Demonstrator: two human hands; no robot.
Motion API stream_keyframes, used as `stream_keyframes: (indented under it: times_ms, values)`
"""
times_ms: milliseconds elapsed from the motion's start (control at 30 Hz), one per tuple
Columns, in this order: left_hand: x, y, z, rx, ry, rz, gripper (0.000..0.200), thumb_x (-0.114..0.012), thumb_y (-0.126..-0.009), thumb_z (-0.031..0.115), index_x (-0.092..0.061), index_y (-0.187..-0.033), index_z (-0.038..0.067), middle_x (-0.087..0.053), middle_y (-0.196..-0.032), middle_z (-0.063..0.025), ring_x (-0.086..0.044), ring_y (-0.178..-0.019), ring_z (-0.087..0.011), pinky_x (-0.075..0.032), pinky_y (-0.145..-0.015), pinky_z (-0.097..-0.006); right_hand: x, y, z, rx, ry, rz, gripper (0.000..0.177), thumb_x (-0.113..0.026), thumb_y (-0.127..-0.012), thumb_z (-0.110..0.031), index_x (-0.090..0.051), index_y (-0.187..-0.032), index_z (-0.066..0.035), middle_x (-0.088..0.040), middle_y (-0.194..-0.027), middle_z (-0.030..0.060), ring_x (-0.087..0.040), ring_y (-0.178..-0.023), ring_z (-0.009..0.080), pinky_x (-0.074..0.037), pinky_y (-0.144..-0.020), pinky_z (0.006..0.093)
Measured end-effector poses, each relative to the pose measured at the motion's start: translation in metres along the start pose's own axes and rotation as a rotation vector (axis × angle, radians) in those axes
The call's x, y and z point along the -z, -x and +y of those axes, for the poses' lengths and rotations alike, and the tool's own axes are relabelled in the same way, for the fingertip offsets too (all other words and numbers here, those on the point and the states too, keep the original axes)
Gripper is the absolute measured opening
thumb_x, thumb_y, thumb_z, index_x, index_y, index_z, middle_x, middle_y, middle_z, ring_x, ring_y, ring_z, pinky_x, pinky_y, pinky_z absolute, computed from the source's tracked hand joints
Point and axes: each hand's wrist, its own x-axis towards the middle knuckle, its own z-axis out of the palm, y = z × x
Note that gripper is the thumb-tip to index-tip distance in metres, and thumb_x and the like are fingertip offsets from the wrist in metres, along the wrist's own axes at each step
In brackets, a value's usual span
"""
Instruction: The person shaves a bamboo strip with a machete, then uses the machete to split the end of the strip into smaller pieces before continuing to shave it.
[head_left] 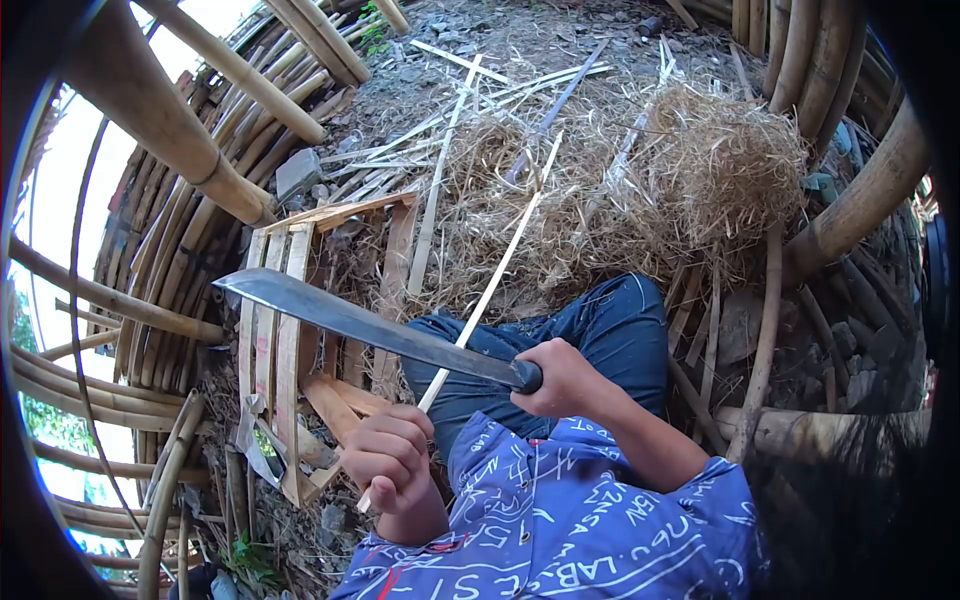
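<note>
A thin pale bamboo strip (pixel 497 273) runs diagonally from my lap up towards the shavings. My left hand (pixel 390 458) is closed round its lower end, with a short tip sticking out below the fist. My right hand (pixel 562 380) grips a large dark machete (pixel 380 325) at its handle end. The curved blade points to the left and crosses the strip above my left hand. Whether blade and strip touch cannot be told. Both hands are over my crossed legs in blue trousers (pixel 610 320).
A wooden slatted crate (pixel 270 340) stands on the left. Curly shavings (pixel 720 165) are heaped ahead and to the right, with loose pale strips (pixel 437 190) beside them. Thick bamboo poles (pixel 165 130) rise at the left, and another pole (pixel 865 200) slants at the right.
</note>
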Motion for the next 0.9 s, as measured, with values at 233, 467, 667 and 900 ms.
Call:
stream_keyframes:
  times_ms: [233, 467, 667, 900]
  values:
    - [0.008, 0.003, 0.006, 0.005, 0.015, 0.022, 0.054, -0.049, -0.090, 0.025, -0.027, -0.042, 0.013, -0.028, -0.036, 0.0022, -0.027, -0.029, -0.0119, -0.030, -0.038, -0.0280, -0.004, 0.002, 0.016, -0.028, 0.159, 0.222, 0.022, -0.069, -0.064, -0.027, -0.068, -0.075, -0.008, -0.065, -0.070, 0.0165, -0.064, -0.072, 0.0367, -0.052, -0.069, 0.0436]
    - [0.019, -0.003, 0.000, -0.019, 0.031, 0.017, 0.053, -0.049, -0.089, 0.022, -0.026, -0.042, 0.014, -0.028, -0.036, 0.0024, -0.026, -0.029, -0.0117, -0.028, -0.037, -0.0277, 0.017, -0.013, 0.123, -0.439, 0.064, 0.491, 0.022, -0.065, -0.069, -0.020, -0.064, -0.067, 0.002, -0.062, -0.061, 0.0197, -0.066, -0.063, 0.0324, -0.049, -0.059, 0.0392]
    - [0.017, -0.008, -0.001, 0.003, 0.040, -0.010, 0.053, -0.054, -0.087, 0.023, -0.028, -0.042, 0.013, -0.027, -0.037, 0.0024, -0.026, -0.029, -0.0123, -0.029, -0.037, -0.0278, -0.007, -0.010, 0.085, -0.357, -0.092, 0.507, 0.021, -0.066, -0.068, -0.016, -0.059, -0.063, 0.003, -0.059, -0.057, 0.0187, -0.064, -0.057, 0.0301, -0.047, -0.056, 0.0377]
    - [0.011, -0.034, 0.001, 0.104, 0.167, -0.524, 0.048, -0.064, -0.081, 0.022, -0.037, -0.044, 0.008, -0.035, -0.042, 0.0001, -0.036, -0.033, -0.0155, -0.035, -0.043, -0.0292, -0.003, 0.011, 0.034, -0.180, -0.149, 0.357, 0.019, -0.067, -0.071, -0.014, -0.059, -0.067, 0.003, -0.056, -0.055, 0.0138, -0.053, -0.050, 0.0160, -0.044, -0.052, 0.0337]
